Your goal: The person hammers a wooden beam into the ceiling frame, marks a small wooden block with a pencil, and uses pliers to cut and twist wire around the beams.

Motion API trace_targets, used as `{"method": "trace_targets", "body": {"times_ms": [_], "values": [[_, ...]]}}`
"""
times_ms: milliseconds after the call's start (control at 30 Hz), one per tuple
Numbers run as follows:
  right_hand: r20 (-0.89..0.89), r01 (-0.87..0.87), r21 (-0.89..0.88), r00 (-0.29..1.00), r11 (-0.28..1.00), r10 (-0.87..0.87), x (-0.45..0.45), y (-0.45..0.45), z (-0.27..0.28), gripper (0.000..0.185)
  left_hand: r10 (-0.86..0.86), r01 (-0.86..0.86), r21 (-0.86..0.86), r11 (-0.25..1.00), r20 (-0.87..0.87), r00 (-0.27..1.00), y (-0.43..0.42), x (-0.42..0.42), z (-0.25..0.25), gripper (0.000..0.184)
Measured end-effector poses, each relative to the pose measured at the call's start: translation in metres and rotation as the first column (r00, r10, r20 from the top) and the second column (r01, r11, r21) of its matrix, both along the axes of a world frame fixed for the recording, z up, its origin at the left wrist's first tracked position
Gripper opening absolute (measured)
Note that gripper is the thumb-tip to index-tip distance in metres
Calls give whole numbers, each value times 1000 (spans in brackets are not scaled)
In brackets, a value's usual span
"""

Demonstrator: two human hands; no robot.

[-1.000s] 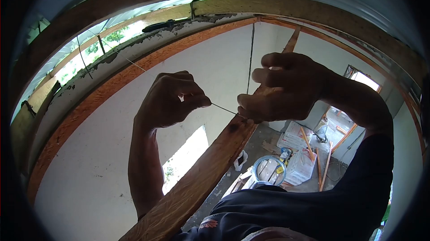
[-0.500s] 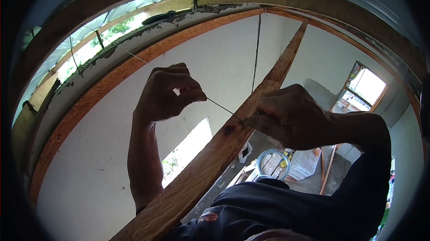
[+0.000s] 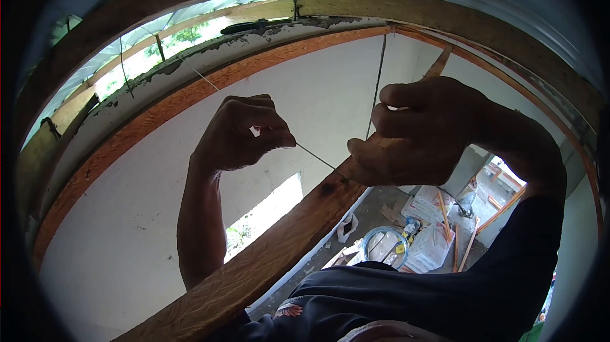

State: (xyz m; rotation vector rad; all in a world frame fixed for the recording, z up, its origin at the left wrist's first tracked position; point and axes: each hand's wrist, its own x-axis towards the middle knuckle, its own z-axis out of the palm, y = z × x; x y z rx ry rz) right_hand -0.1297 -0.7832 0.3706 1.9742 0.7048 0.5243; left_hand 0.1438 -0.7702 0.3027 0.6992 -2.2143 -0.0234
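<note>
My left hand pinches a thin wire between thumb and fingertips. The wire runs taut down to a small dark knot or fastening on the wooden beam, beside a dark round mark. Another thin pale strand shows at the upper left, behind this hand. Over the beam, just above that fastening, is my right hand. Its fingers are bent but apart, with nothing visible between them. Whether its underside touches the beam is hidden.
Far below, a coil of wire or hose and pale sacks lie on the floor among wood strips. A dark hanging cord crosses the white wall. Roof timbers arch overhead, and a wall opening is at left.
My right hand has come off the wire at the beam and risen, its fingers parting. My left hand keeps its pinch. The view has tilted slightly.
</note>
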Motion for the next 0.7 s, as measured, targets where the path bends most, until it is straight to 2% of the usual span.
{"method": "trace_targets", "body": {"times_ms": [67, 133, 233, 367, 500, 600, 700], "values": [[-22, -61, -39, 998, 997, 60, 5, -4, -2, 20, 9, -9, 17, 1000, -3, 1000, 0, 0, -1, 8], [-40, -69, -5, 997, 998, 69, 8, -7, -7, 18, 22, -22, 33, 999, -10, 1000, 1, -2, 0, 8], [-69, 36, 251, 997, 967, -20, 5, 1, -20, 15, 44, -44, 23, 999, -31, 999, 2, -4, -1, 8], [-138, 271, 690, 959, 671, -246, 5, 26, -29, 16, 63, -63, 0, 998, -26, 998, 2, -4, -3, 9], [-240, 341, 924, 868, 171, -435, 11, 44, -28, 19, 66, -67, -48, 997, -30, 997, 0, -1, -3, 9], [-226, 308, 944, 861, 115, -455, 11, 42, -34, 29, 32, -33, -8, 999, -82, 996, -6, -5, -7, 11], [-160, 247, 961, 861, 123, -482, 12, 44, -39, 29, 38, -39, -10, 999, -93, 995, -6, -5, -6, 12]]}}
